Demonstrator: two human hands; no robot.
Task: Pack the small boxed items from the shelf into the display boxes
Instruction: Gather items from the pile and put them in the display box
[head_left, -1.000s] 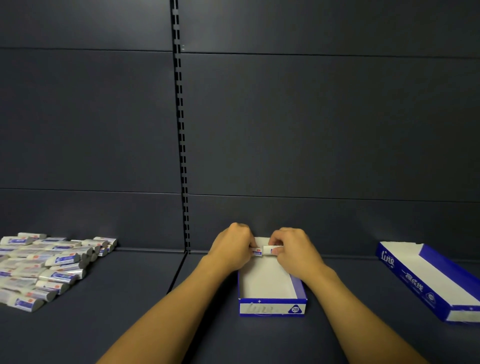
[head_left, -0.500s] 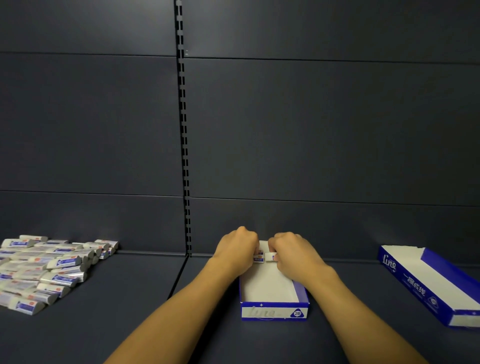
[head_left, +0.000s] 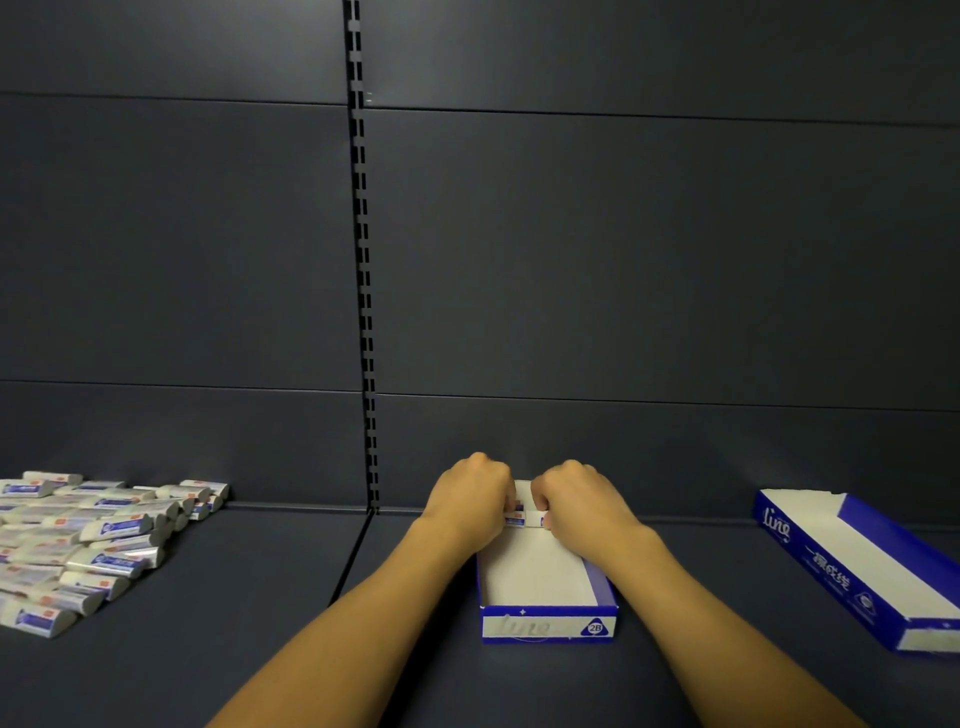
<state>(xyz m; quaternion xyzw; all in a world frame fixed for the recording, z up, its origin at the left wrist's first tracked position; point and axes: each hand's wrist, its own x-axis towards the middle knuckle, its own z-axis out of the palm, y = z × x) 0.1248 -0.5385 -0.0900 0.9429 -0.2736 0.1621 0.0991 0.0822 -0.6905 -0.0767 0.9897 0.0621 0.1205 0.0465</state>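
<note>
Both hands curl around one small boxed item (head_left: 525, 518) at the far end of the center display box (head_left: 545, 616): left hand (head_left: 470, 501) pinches its left end, right hand (head_left: 582, 506) its right. Seat it flush against the back wall, level, before letting go; the remaining items (head_left: 78, 545) wait at the frame's left.

A dark grey shelf (head_left: 218, 649) fills the lower part of the view, with a seam running across it from front to back. Behind it rises a back wall (head_left: 623, 260) of dark horizontal panels, their joints showing as thin lines. A slotted upright (head_left: 363, 291) runs straight up the wall, left of centre, meeting the shelf at the seam.
</note>
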